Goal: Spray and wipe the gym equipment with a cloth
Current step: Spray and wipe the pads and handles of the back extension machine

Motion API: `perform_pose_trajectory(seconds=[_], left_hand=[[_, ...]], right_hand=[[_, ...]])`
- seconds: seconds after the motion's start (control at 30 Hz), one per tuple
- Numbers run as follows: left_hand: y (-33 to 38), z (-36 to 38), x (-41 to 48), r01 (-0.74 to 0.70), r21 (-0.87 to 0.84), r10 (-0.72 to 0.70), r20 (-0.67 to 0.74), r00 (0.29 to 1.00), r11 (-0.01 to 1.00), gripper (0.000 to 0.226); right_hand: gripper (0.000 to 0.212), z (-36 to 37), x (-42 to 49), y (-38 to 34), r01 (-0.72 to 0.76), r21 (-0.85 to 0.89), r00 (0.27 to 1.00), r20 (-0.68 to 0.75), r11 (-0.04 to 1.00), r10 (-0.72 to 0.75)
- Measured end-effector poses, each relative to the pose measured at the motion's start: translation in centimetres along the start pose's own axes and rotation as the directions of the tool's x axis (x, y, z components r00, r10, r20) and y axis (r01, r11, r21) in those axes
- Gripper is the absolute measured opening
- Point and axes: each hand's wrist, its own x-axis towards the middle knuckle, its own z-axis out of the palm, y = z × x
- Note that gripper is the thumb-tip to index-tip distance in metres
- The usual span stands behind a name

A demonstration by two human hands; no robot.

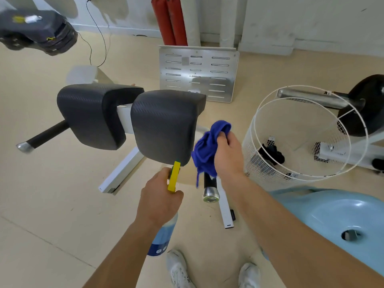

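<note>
Two dark padded cushions sit on a white frame, the left pad [91, 115] and the right pad [166, 125]. My left hand [160, 198] grips a spray bottle [163, 235] of blue liquid; its yellow nozzle [174, 177] points at the right pad's lower edge. Bunched in my right hand [227, 154] is a blue cloth [207, 150], held just right of that pad and apart from it. A black handle with a metal cap [210, 189] sticks out below the cloth.
A white wire basket [257, 129] with dark items stands at the right. Beyond it lies a black weight plate on a bar [365, 100]. A light blue seat [332, 213] is at the lower right. A slotted metal plate [197, 73] leans at the back by red bags [169, 19].
</note>
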Motion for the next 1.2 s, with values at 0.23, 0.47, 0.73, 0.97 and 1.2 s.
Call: perform_pose_trajectory(seconds=[0.23,0.47,0.73,0.97,1.2], left_hand=[[0.1,-3.3,3.5,-0.082,-0.133,0.068,-0.108,0.992,0.988,0.037],[-1.8,-5.1,5.8,-0.147,-0.223,0.127,-0.102,0.987,0.964,0.037],[-4.9,-6.4,7.4,-0.168,-0.180,0.156,-0.078,0.985,0.969,0.037],[-5.9,-8.0,8.8,-0.172,-0.190,0.160,-0.074,0.984,0.967,0.035],[-5.2,-9.1,9.7,-0.222,-0.212,0.212,-0.068,0.975,0.952,0.030]], right_hand=[[0.026,8.1,4.4,-1.3,0.307,0.028,0.952,-0.031,0.951,-0.306],[0.027,13.2,1.0,4.1,0.281,0.102,0.880,-0.425,0.954,-0.213],[0.030,14.2,-3.6,15.2,-0.209,0.013,0.944,-0.259,0.978,0.205],[0.029,13.9,-1.9,4.9,0.178,0.045,0.819,-0.560,0.983,-0.122],[0.026,14.7,0.7,4.2,0.278,-0.666,0.686,-0.366,0.692,-0.628]])
